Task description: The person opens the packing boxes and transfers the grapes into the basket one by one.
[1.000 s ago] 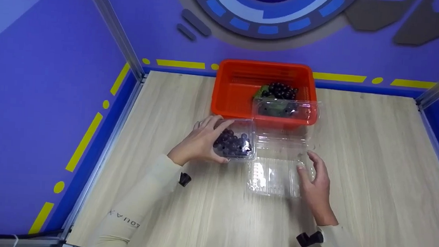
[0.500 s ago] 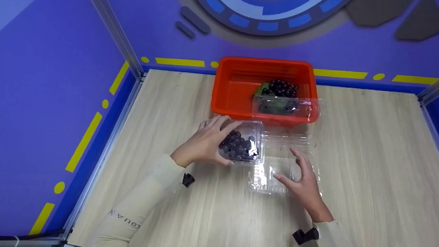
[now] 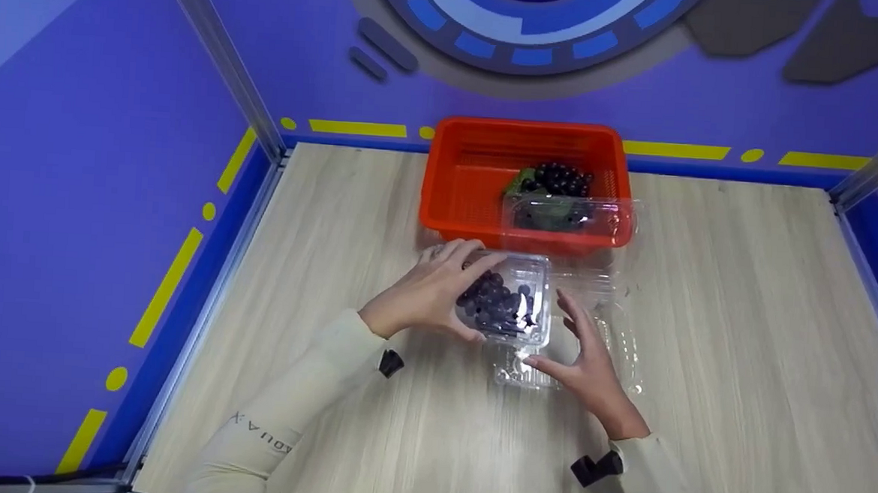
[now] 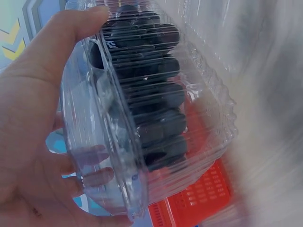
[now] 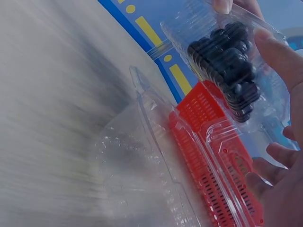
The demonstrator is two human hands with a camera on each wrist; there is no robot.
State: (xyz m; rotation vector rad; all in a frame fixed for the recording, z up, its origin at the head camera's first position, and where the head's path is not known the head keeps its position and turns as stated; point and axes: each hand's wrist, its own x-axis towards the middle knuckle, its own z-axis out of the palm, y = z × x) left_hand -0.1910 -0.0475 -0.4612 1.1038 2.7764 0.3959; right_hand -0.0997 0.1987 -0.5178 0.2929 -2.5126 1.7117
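My left hand grips a clear plastic clamshell box by its left side, thumb on the near edge and fingers over the far edge. Dark grapes fill part of this lidded box, also seen in the left wrist view with the thumb across its top edge. Just right of the box is my right hand, thumb and fingers spread apart toward it, holding nothing. Beneath both lies a second clamshell, lid raised against the basket; the held box partly hides it.
A red plastic basket stands at the back of the wooden table. Inside it is a bunch of dark grapes with a green leaf, partly behind the raised clear lid. Printed blue-purple panels enclose the table.
My left hand has carried the box of grapes rightward and slightly nearer, over the other clamshell. My right hand has left that clamshell's right side and moved left toward the held box.
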